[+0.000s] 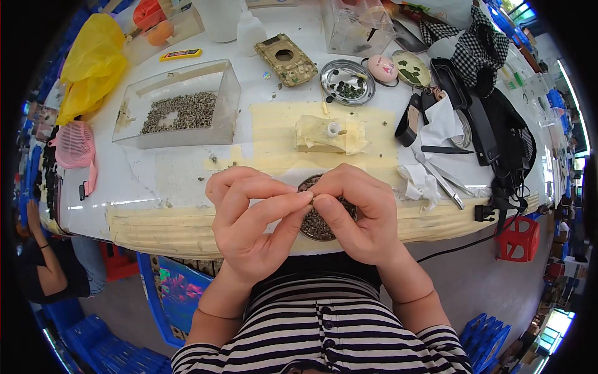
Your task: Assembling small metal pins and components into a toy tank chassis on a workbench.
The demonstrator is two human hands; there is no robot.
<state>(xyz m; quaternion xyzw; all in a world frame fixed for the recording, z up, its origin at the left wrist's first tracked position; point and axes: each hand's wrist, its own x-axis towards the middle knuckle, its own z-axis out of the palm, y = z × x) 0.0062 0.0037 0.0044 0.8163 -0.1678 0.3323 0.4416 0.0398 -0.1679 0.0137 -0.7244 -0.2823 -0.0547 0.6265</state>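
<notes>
My left hand and my right hand meet fingertip to fingertip at the table's near edge. Both are closed in a pinch on something too small to make out. Right under them is a round dish of small grey-brown parts, partly hidden by my fingers. Just beyond stands a block wrapped in cream masking tape, with a small white round piece on top. A camouflage-painted model vehicle body with a round hole lies farther back.
To the left stands a clear plastic box with many small parts. A round metal dish holds dark green bits. Tweezers, crumpled tissue and black straps lie right. A pink mesh pouch is far left; another person's arm shows beyond.
</notes>
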